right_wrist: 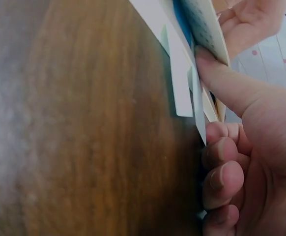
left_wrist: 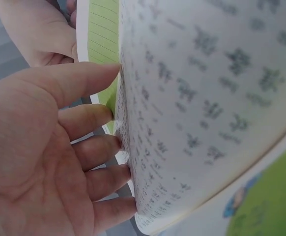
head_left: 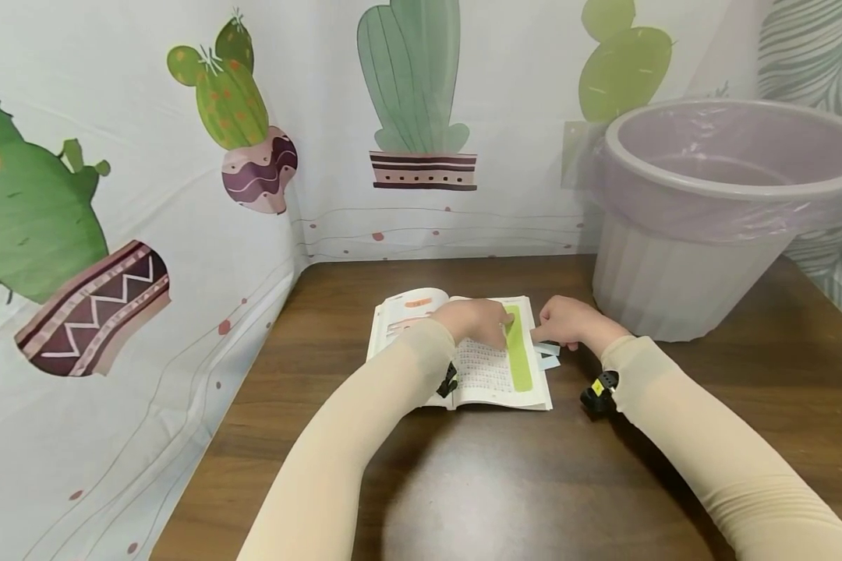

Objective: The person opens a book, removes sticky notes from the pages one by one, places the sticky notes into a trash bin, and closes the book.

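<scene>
An open book [head_left: 486, 366] lies on the table, with printed text and a green strip on its right page. My left hand [head_left: 473, 321] is over that page. In the left wrist view its fingers [left_wrist: 101, 150] are gently bent, with the tips against the edge of a raised, curved page [left_wrist: 182, 108]. At the book's right edge my right hand [head_left: 577, 321] has its thumb [right_wrist: 226, 78] among the page edges and its other fingers curled below. Pale paper slips [head_left: 549, 356] stick out of the book beside it.
A large grey bin [head_left: 663, 273] lined with clear plastic stands at the table's back right. Behind the brown wooden table [head_left: 309, 405] hangs a white cloth [head_left: 323, 101] printed with cacti. Each wrist carries a small black camera [head_left: 599, 393].
</scene>
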A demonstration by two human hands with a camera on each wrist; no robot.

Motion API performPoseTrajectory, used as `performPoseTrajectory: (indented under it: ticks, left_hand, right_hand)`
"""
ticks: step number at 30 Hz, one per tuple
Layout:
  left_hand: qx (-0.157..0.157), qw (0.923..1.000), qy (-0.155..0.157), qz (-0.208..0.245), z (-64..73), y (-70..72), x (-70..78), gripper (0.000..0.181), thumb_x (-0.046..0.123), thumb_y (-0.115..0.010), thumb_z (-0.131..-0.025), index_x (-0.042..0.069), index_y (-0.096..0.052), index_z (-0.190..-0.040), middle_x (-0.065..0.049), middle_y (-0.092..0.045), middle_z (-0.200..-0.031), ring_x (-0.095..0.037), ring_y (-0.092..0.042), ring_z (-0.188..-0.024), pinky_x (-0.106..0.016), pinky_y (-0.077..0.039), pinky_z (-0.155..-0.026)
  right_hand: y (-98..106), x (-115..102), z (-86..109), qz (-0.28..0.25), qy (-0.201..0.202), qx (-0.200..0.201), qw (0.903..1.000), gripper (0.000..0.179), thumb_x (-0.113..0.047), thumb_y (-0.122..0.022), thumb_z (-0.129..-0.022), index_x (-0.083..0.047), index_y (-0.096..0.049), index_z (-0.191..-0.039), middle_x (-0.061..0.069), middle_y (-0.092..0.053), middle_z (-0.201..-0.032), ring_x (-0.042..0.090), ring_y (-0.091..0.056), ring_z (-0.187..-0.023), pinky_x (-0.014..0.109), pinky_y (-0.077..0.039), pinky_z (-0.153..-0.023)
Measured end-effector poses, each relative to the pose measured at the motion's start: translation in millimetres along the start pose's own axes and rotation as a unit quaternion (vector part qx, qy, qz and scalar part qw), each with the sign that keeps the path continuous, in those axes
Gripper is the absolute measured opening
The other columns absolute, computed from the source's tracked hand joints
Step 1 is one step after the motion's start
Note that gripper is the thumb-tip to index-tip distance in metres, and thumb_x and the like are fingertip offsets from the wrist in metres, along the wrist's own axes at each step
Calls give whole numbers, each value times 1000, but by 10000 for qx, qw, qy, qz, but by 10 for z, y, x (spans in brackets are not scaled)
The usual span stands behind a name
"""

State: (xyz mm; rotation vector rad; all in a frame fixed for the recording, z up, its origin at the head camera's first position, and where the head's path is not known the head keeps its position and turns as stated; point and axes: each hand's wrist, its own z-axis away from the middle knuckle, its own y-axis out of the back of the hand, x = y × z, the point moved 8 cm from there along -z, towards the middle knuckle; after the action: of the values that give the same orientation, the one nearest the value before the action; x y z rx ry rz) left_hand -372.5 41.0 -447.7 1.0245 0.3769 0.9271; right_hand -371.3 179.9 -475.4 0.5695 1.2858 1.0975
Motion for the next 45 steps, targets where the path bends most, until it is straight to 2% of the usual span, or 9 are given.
performPoseTrajectory:
  ticks: [4,9,16,24,30,34,40,45]
  left_hand:
    - [66,9999,-41,111,-22,6,-17,73,32,-63,-93,27,-36,-161,3,-36,-168,-18,-39,-152,-37,-33,-125]
    - [205,9989,106,417,-25,29,-50,78,31,-69,-91,27,-36,-161,3,-41,-165,-17,-44,-148,-38,-37,-122]
    - [200,9982,187,541,21,38,-40,78,32,-69,-92,26,-35,-162,1,-40,-166,-18,-44,-148,-39,-36,-122]
    - [214,9979,277,541,50,51,-49,78,34,-68,-92,28,-34,-162,2,-39,-166,-18,-42,-150,-41,-35,-123]
    - [188,9979,266,552,41,52,-57,79,35,-69,-92,26,-33,-162,2,-37,-168,-20,-35,-155,-43,-31,-126]
    - [176,9981,194,556,40,35,-54,79,36,-70,-93,26,-34,-162,2,-36,-168,-21,-35,-155,-43,-31,-126]
    - [345,9983,-177,437,66,11,-56,78,37,-70,-94,23,-35,-162,-1,-38,-167,-22,-37,-154,-40,-31,-126]
    - [390,9985,-269,266,156,-39,-178,76,45,-69,-95,27,-36,-161,-1,-35,-168,-22,-32,-156,-40,-28,-128]
  right_hand:
    - [3,-2,-6,117,-88,115,9998,44,-36,-71,-85,-19,-44,-55,-5,-45,-47,13,-52,-40,24,-43,-43]
    - [3,-6,-6,186,-255,173,9994,40,-34,-70,-83,-19,-45,-55,-7,-42,-48,14,-52,-42,25,-43,-44]
    - [16,-34,23,209,-461,110,9987,38,-33,-72,-80,-19,-46,-57,-7,-38,-50,15,-52,-46,27,-45,-46]
    - [15,-59,34,308,-553,63,9980,37,-38,-70,-85,-18,-51,-60,-6,-42,-52,15,-55,-49,26,-46,-47]
    - [-4,-45,5,254,-553,32,9981,30,-36,-65,-91,-13,-62,-72,-2,-52,-57,16,-58,-52,27,-49,-48]
    - [-20,-30,6,264,-571,30,9980,32,-37,-64,-91,-14,-59,-69,-2,-51,-56,17,-58,-51,28,-49,-48]
    - [-21,-10,8,273,-612,156,9976,36,-36,-65,-90,-18,-52,-61,-3,-49,-52,16,-56,-49,28,-46,-46]
    - [0,-16,11,292,-625,251,9973,36,-34,-65,-89,-18,-51,-60,-4,-46,-51,17,-55,-49,28,-44,-46]
